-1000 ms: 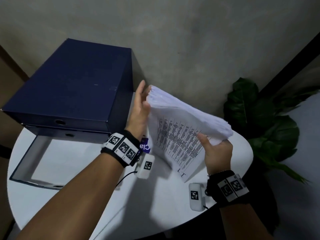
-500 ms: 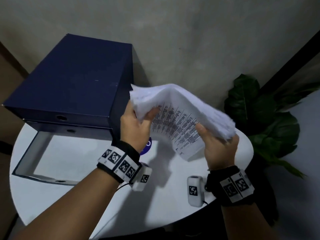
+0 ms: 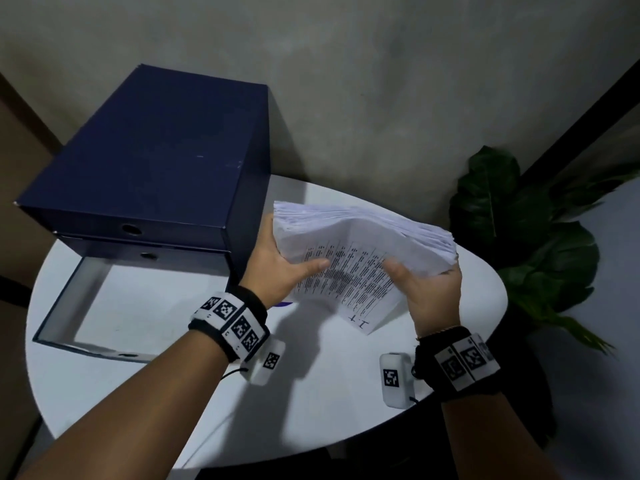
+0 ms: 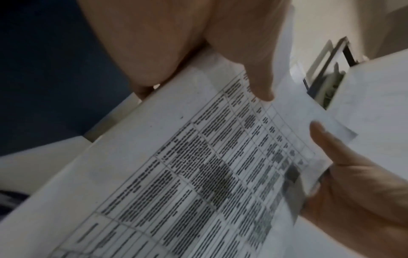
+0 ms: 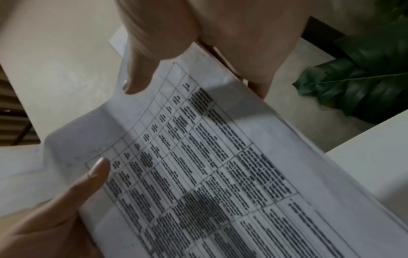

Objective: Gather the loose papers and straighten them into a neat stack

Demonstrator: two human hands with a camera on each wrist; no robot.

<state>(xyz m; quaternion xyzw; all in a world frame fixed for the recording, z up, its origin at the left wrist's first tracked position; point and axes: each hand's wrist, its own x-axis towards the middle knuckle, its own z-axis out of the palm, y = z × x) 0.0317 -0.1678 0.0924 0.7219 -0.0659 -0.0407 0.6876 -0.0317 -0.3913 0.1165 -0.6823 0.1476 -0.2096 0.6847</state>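
Round white tabletop against a grey wall. At left, dark blue cardboard drawer box, lower drawer pulled out. Left hand gripping the thick white printed paper stack, thumb on top, held above the tabletop. Right hand gripping its right end likewise. Far right, green leafy plant.

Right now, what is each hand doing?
Left hand: grips the paper stack at its left end.
Right hand: grips the stack's right end.
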